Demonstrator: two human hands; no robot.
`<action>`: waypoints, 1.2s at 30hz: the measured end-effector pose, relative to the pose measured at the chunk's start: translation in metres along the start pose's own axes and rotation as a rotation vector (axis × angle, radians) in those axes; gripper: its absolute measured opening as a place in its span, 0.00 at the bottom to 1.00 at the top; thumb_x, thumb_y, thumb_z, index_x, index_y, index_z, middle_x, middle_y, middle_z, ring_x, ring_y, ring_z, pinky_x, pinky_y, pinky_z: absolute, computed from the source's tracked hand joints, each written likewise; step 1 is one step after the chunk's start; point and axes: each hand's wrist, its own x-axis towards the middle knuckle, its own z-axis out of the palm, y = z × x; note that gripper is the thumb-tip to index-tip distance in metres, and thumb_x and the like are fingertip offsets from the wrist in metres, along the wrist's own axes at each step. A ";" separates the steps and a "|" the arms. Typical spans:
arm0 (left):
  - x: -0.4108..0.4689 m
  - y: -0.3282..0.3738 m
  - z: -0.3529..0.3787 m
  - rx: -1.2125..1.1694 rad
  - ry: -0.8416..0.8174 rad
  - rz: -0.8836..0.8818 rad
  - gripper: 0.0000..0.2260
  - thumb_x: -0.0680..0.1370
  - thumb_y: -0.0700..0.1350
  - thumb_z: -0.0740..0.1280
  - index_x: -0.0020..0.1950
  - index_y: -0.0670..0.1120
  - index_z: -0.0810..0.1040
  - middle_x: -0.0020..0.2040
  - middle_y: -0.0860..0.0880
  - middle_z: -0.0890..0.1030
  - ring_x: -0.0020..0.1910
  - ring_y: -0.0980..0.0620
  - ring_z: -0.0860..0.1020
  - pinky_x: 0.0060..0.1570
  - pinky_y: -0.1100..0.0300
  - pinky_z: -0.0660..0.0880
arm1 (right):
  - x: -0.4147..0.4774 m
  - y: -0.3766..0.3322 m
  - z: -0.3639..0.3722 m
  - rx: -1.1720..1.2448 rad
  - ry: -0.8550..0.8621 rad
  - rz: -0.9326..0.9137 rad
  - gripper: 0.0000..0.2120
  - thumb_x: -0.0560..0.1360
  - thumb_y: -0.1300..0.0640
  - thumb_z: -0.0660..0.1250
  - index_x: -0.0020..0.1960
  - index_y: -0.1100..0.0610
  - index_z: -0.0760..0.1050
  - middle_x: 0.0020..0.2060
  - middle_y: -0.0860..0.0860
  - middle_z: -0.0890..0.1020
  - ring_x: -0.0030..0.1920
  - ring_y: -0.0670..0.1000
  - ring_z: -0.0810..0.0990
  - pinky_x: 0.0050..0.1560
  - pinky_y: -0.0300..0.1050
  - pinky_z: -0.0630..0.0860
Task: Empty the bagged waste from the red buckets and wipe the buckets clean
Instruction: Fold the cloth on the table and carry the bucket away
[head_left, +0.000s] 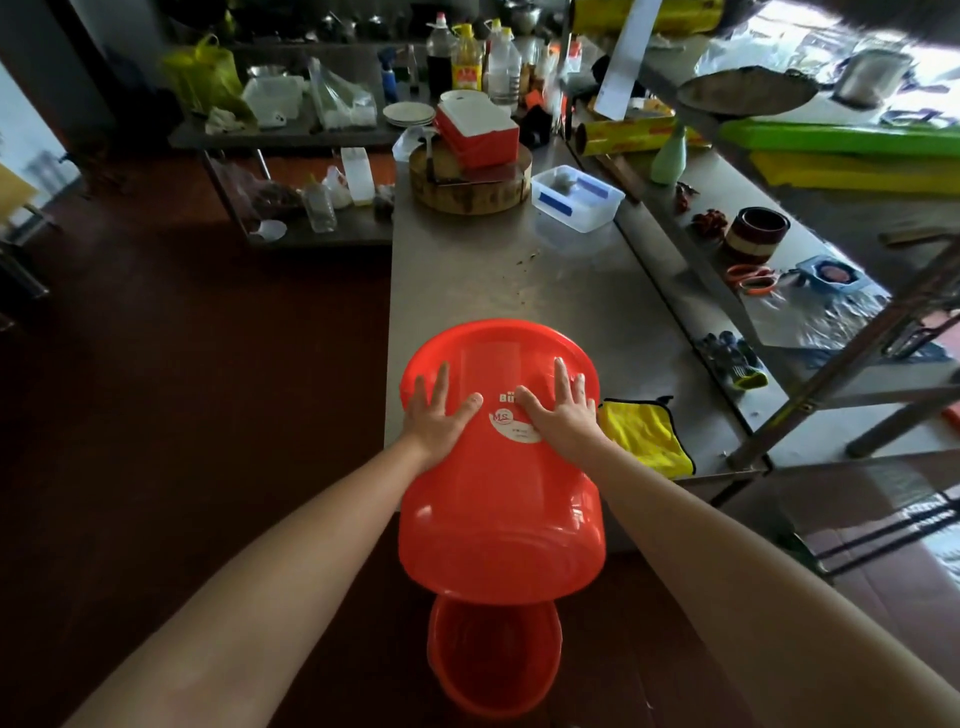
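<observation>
A large red bucket (498, 499) lies tilted over the near edge of the steel table (498, 270), its wider end pointing away from me and a white label on its side. My left hand (439, 415) lies flat on its upper left side with straight fingers. My right hand (563, 413) presses flat on its upper right side, partly covering the label. A second red bucket (493, 654) stands upright on the floor directly below, open and showing no bag inside. A yellow cloth (647, 434) lies on the table just right of my right hand.
A round wooden chopping block (470, 184) with red and white boxes, a clear plastic tub (576, 197) and bottles (467, 57) crowd the table's far end. A steel shelf rack (779, 291) with scissors and gloves runs along the right. Dark red floor (182, 364) lies to the left.
</observation>
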 end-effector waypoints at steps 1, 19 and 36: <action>0.002 -0.004 0.003 0.062 0.023 0.020 0.38 0.77 0.73 0.56 0.78 0.68 0.35 0.81 0.49 0.32 0.80 0.44 0.34 0.78 0.40 0.42 | 0.001 0.002 0.000 -0.004 0.016 -0.030 0.49 0.69 0.21 0.57 0.79 0.34 0.35 0.81 0.51 0.38 0.80 0.63 0.39 0.78 0.67 0.47; 0.049 0.030 -0.009 0.655 0.213 0.404 0.43 0.75 0.71 0.62 0.82 0.51 0.53 0.78 0.43 0.62 0.78 0.42 0.58 0.78 0.42 0.50 | 0.011 0.012 -0.003 -0.359 -0.123 -0.109 0.61 0.60 0.21 0.69 0.76 0.31 0.29 0.80 0.54 0.34 0.79 0.70 0.45 0.72 0.68 0.64; 0.004 0.078 0.016 0.714 -0.112 0.562 0.24 0.72 0.61 0.74 0.62 0.50 0.74 0.60 0.50 0.76 0.65 0.47 0.71 0.63 0.48 0.65 | -0.028 0.034 -0.075 -0.438 0.014 -0.265 0.31 0.71 0.39 0.76 0.71 0.47 0.74 0.62 0.49 0.80 0.63 0.54 0.78 0.63 0.50 0.74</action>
